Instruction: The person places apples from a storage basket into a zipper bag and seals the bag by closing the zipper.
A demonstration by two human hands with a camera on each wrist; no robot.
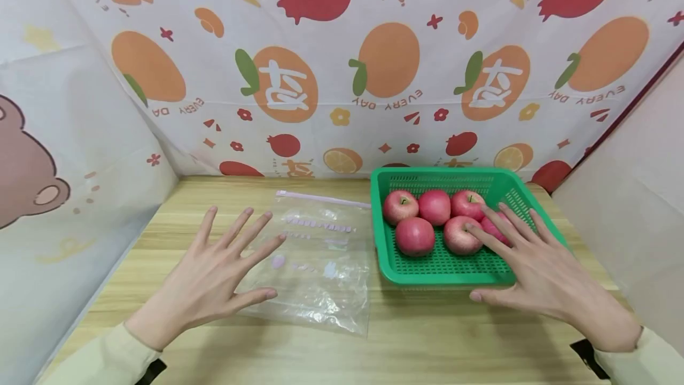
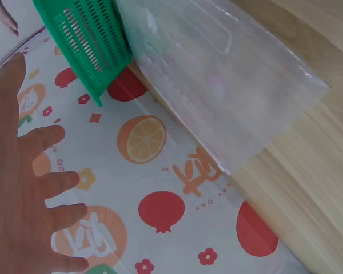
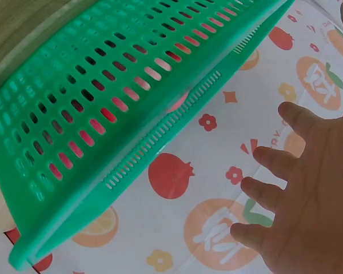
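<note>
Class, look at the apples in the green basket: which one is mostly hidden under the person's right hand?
The far-right apple, beneath the right hand; the other five show almost whole.

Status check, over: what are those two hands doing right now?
Left hand open, spread over clear zip bag. Right hand open, fingers over apples in green basket. Neither hand grips anything. Nothing in the way.

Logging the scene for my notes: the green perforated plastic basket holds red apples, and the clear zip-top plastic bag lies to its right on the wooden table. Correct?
Not quite: the clear zip-top plastic bag lies left of the green perforated plastic basket, as the head view shows. The red apples and wooden table are right.
</note>
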